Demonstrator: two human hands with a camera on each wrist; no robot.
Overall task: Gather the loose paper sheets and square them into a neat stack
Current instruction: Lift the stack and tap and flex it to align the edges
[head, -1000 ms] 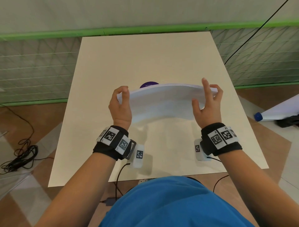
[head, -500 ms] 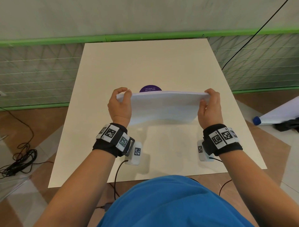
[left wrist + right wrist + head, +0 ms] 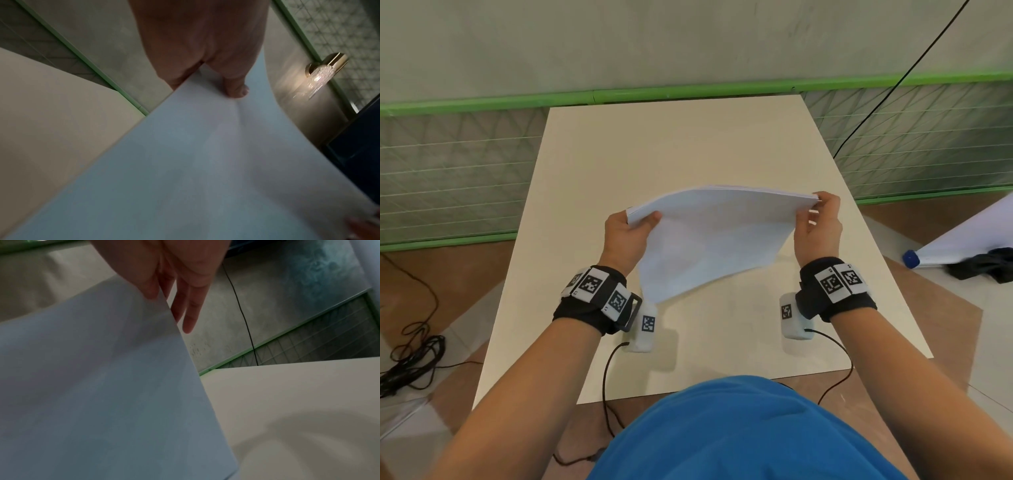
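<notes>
Hanging tilted above the desk [image 3: 688, 144], the paper stack [image 3: 715, 236] was pinched at its far corners, long axis spanning left hand [image 3: 625, 236] to right hand [image 3: 816, 229], lowest corner near-left.

Figure: a staged recording area in an indoor hall, not a home or office. You stand at a plain cream tabletop [image 3: 688, 154] set against a low barrier of wire mesh panels [image 3: 448, 171] capped by a green rail [image 3: 688, 92], behind which rises a bare grey wall [image 3: 654, 41]. The floor [image 3: 431, 267] is laid in brown and pale tiles, with a tangle of black cables [image 3: 410, 356] lying loose at your left. Your forearms carry black wrist straps [image 3: 592, 301] bearing square coded markers, each with a wired white camera unit [image 3: 645, 325]. A single black cord [image 3: 893, 85] hangs across the wall at right.
</notes>
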